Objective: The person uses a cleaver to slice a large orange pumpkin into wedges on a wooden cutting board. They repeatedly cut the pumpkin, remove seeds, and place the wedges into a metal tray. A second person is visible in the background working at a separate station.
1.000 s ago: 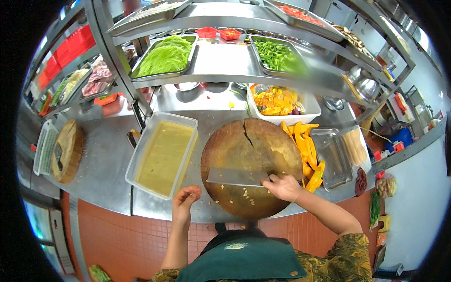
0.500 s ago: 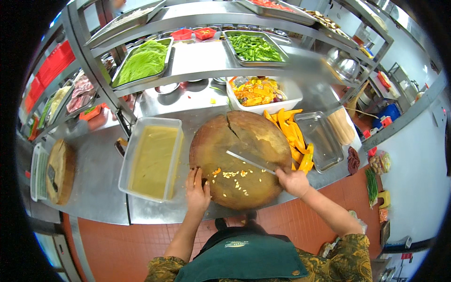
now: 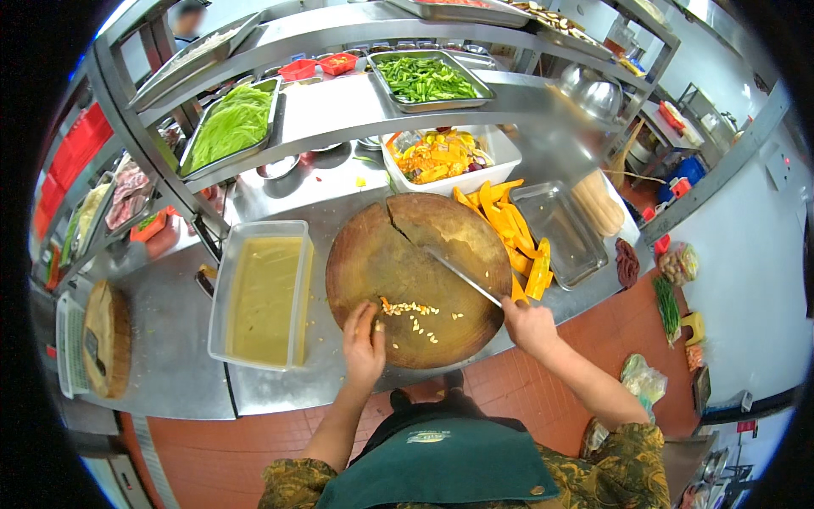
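A round, cracked wooden chopping board (image 3: 373, 254) lies before me on the steel counter. Pale seeds (image 3: 411, 309) and a small orange scrap are scattered over its near part. My left hand (image 3: 365, 346) rests at the board's near left edge, fingertips beside the seeds and thumb apart, gripping nothing that I can see. At the right edge, my right hand (image 3: 531, 326) is closed round the handle of a knife (image 3: 466, 279), which hides the handle. The blade slants to the far left over the wood, looking thin from above. Orange pumpkin strips (image 3: 513, 233) are piled right of the board.
Left of the board stands a clear tub of yellowish liquid (image 3: 267, 297). Behind it is a white bin (image 3: 504, 154) of colourful scraps; an empty steel tray (image 3: 560, 233) lies rightward. A steel shelf (image 3: 318, 123) with trays of cut greens crosses above. Another chopping block (image 3: 114, 339) stands far left.
My left hand has come inward from the board's rim toward the seeds. The knife's blade now looks narrower and points more steeply away from me. The whole view has shifted slightly.
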Action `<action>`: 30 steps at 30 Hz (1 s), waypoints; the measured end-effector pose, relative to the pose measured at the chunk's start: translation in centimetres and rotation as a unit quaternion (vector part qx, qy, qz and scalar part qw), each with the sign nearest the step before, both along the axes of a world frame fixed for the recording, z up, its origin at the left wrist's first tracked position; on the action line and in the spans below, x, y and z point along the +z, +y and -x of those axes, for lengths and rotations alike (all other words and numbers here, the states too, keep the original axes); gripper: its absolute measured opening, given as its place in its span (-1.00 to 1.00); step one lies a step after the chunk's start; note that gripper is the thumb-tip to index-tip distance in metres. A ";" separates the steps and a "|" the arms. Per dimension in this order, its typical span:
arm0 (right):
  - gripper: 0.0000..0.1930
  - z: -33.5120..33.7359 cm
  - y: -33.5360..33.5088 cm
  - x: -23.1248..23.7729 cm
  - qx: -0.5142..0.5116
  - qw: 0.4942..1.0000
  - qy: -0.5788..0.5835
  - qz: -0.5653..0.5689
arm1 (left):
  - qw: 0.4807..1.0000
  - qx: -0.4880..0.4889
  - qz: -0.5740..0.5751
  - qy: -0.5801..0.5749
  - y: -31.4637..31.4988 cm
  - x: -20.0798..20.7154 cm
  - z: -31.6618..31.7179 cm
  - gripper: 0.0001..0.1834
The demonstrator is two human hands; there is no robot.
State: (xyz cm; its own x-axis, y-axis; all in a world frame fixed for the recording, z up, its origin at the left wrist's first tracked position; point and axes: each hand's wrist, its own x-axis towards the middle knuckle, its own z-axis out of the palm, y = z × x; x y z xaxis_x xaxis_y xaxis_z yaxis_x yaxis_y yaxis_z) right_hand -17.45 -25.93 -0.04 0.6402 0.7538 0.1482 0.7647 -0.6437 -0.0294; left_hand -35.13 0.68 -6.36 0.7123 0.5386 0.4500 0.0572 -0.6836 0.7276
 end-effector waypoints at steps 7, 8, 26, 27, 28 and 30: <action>-0.80 7.7 2.4 1.9 0.042 0.993 0.108 0.014 | 0.996 0.018 -0.045 0.079 0.6 -0.4 -1.0 -0.58; -0.81 7.9 2.6 2.0 0.046 0.991 0.125 -0.001 | 0.996 0.014 -0.037 0.079 0.3 -0.3 -1.1 -0.59; -0.86 5.3 -5.8 -2.4 -0.280 0.592 0.650 -0.385 | 0.995 -0.023 0.002 0.101 2.0 -0.1 -0.8 -0.44; -0.85 6.0 -5.2 -2.0 -0.279 0.588 0.657 -0.380 | 0.994 -0.032 -0.021 0.105 1.6 -0.1 -0.9 -0.43; -0.85 6.6 -4.8 -2.5 -0.272 0.583 0.665 -0.380 | 0.993 -0.027 -0.024 0.109 1.1 -0.1 -1.2 -0.43; -0.84 8.0 -3.9 -2.6 -0.253 0.570 0.689 -0.369 | 0.992 -0.027 -0.047 0.117 0.1 0.0 -1.8 -0.44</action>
State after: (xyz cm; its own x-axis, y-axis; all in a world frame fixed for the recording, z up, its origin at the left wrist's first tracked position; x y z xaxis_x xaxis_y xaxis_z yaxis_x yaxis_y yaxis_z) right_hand -25.44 -29.80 -2.67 0.6399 0.4790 -0.6009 -0.5894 -0.1957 -0.7837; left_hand -33.32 0.73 -6.37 0.8294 0.4609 0.3157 0.1790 -0.7545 0.6314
